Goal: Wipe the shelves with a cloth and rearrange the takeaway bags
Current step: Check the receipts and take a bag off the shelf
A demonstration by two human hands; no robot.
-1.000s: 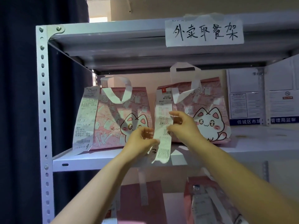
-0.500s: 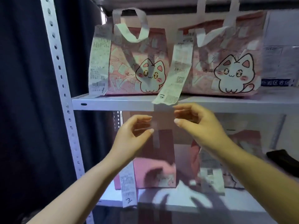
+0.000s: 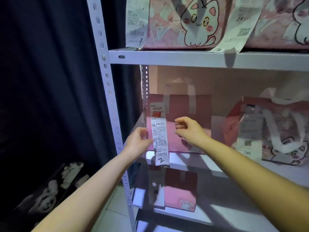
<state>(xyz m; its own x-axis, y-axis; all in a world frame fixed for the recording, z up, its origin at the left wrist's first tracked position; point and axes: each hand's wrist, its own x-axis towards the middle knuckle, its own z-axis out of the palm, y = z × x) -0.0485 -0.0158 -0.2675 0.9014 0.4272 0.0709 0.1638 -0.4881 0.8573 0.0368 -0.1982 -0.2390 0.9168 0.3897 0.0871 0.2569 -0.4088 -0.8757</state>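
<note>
Two bare forearms reach up from the near edge toward the middle shelf (image 3: 192, 162) of a pale metal rack. The left hand (image 3: 137, 144) has its fingers pinched on the left edge of a long white receipt (image 3: 159, 139), which hangs down over the shelf's front lip with a handwritten "2" at its bottom end. The right hand (image 3: 190, 131) hovers just right of that receipt, fingers loosely curled and part-open, holding nothing, in front of the bag but whether it touches is unclear.

Behind both hands stands a plain pink takeaway bag (image 3: 182, 123), upright at the left end of the middle shelf, the receipt fixed near its top left. Further right on the same shelf, well apart, sits a cat-print bag (image 3: 282, 131) with its own receipt and a tag reading 046; it looks slumped and blurred.

Below, another pink bag (image 3: 179, 193) rests on the lower shelf in shadow.

Up above, the top shelf (image 3: 192, 58) carries two cat-print bags: the left one (image 3: 184, 22) with a receipt on its left side, the right one (image 3: 280, 22) with a receipt (image 3: 234, 25) drooping over the shelf edge. A dark curtain (image 3: 50, 81) fills the left side.
</note>
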